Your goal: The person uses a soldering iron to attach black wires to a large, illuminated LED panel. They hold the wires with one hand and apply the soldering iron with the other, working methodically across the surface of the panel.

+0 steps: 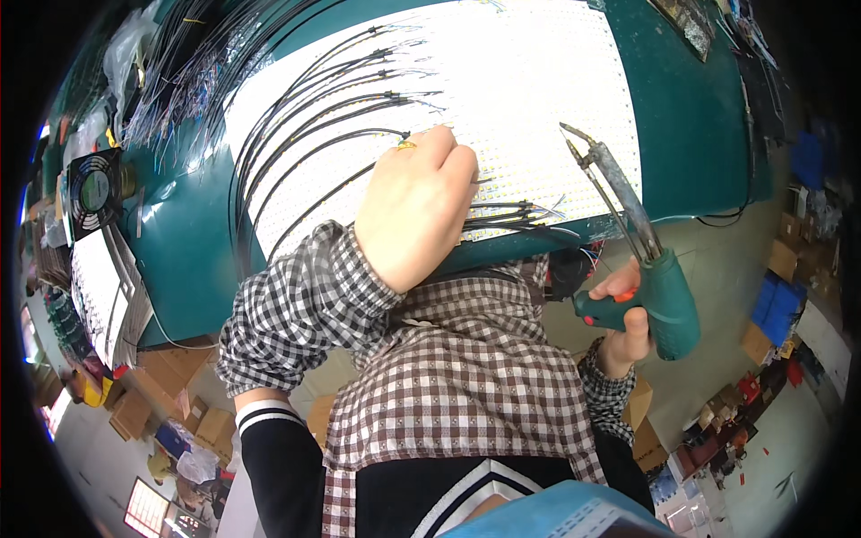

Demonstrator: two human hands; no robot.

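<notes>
My left hand [421, 193] is closed, knuckles up, over a white board [538, 81] dotted with rows of small yellowish parts. A black cable [345, 186] runs under its fingers, and a short dark end shows on the other side; the fingertips themselves are hidden. Several more black cables [314, 108] curve across the board, thin coloured wires at their ends. Gripped in my right hand [625, 327] is a green trigger-handled soldering gun [673, 309]. Its long metal shaft points up and left, the tip appearing over the board's right part, apart from the left hand.
A green table [179, 287] carries the board. At its left stand a small black fan [94, 190] and a stack of white panels [103, 291]. Bundled black cables [193, 63] lie at the far left. Cardboard boxes [170, 377] sit on the floor.
</notes>
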